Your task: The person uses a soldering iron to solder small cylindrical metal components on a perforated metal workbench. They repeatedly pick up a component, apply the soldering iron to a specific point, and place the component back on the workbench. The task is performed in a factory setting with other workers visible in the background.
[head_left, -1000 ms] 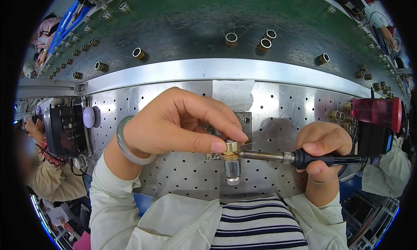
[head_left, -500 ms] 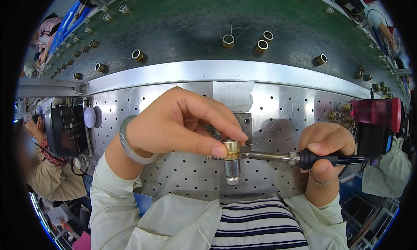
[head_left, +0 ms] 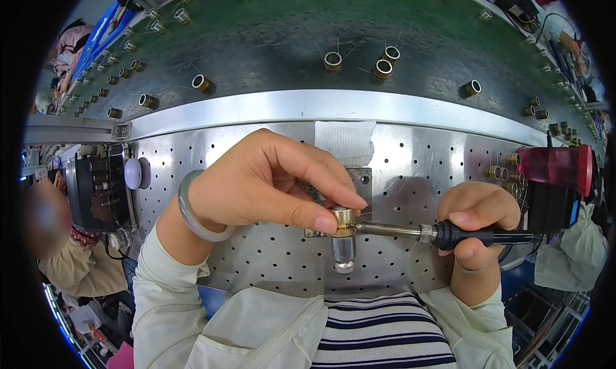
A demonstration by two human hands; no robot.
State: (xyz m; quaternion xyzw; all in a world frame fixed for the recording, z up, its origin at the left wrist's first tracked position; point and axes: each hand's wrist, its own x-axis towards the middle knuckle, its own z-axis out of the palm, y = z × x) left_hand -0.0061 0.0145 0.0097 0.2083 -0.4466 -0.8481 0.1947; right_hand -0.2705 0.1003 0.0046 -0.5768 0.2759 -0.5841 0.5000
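Note:
My left hand (head_left: 269, 183) pinches a small brass ring (head_left: 343, 216) between thumb and fingers on top of a metal post fixture (head_left: 344, 248) bolted to the perforated steel bench (head_left: 256, 266). A pale bangle (head_left: 192, 209) circles that wrist. My right hand (head_left: 478, 218) grips the black handle of a soldering iron (head_left: 443, 233), held level, its metal tip touching the side of the brass ring. A grey metal block (head_left: 362, 176) shows behind the fingers.
A green conveyor belt (head_left: 269, 42) beyond a metal rail carries several brass rings with thin wire leads (head_left: 333, 60). White tape (head_left: 346, 141) sticks to the bench. A red and black holder (head_left: 555, 167) stands at right, a black device (head_left: 96, 186) at left. Another person (head_left: 70, 260) sits at left.
The hands have barely shifted; the iron's tip stays against the brass ring and my left fingers keep their pinch.

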